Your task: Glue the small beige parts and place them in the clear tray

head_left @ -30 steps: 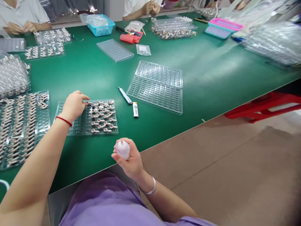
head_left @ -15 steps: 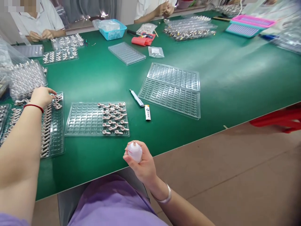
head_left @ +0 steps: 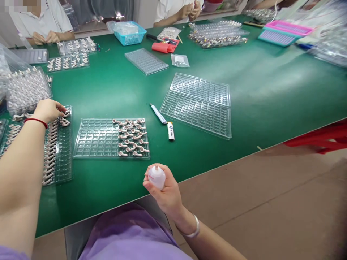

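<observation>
My right hand (head_left: 166, 191) holds a small white squeeze bottle (head_left: 156, 176) upright, its nozzle up, just off the near edge of the green table (head_left: 114, 90). My left hand (head_left: 48, 109), fingers curled, reaches over the top end of a clear tray (head_left: 62, 151) at the left that is filled with small pinkish parts; whether it grips one is hidden. In front of me lies another clear tray (head_left: 94, 139) with several such parts (head_left: 131, 138) in its right columns.
Two joined clear trays without parts (head_left: 199, 104), a white tube (head_left: 158, 113) and a lighter (head_left: 170, 130) lie to the right. Stacked filled trays (head_left: 25, 88) stand far left. Other people's hands (head_left: 45, 37) work at the far edge near a blue basket (head_left: 129, 34) and pink trays (head_left: 284, 32).
My left hand left the middle tray and moved left to the full tray of parts. The right hand stayed put with the bottle. The view shifted slightly.
</observation>
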A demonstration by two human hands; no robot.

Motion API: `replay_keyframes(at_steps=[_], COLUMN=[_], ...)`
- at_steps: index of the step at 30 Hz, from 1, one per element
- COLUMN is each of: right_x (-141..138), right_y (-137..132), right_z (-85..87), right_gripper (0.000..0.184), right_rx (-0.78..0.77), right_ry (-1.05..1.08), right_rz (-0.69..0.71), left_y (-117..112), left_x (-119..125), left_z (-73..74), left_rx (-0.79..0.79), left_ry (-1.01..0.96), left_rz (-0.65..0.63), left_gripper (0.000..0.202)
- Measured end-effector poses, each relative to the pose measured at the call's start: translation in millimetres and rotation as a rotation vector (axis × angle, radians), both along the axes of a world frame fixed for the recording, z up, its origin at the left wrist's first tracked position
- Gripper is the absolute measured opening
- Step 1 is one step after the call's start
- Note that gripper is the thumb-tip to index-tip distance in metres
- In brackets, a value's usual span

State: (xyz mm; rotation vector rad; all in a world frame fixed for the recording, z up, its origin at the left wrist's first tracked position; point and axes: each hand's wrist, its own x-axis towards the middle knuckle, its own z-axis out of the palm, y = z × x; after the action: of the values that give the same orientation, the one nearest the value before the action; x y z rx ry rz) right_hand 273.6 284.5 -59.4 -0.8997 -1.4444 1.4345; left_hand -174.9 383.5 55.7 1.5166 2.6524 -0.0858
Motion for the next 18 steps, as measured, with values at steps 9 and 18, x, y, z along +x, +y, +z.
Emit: replay_keyframes(at_steps=[9, 18], right_x=[0, -2], right_y=[1, 1], right_z=[1.3, 3.0], right_gripper=[0.035, 0.035], right_rx=[0.007, -0.003], right_ry=[-0.007, -0.002], right_rz=[0.005, 0.006], left_y=[-1, -1], left_x=[-7, -12], left_z=[-6.3, -4.2], left_rx=[0.086, 0.133], left_ry=[-0.007, -0.052], left_rz=[-0.027, -0.056], left_gripper=[0.008, 0.021])
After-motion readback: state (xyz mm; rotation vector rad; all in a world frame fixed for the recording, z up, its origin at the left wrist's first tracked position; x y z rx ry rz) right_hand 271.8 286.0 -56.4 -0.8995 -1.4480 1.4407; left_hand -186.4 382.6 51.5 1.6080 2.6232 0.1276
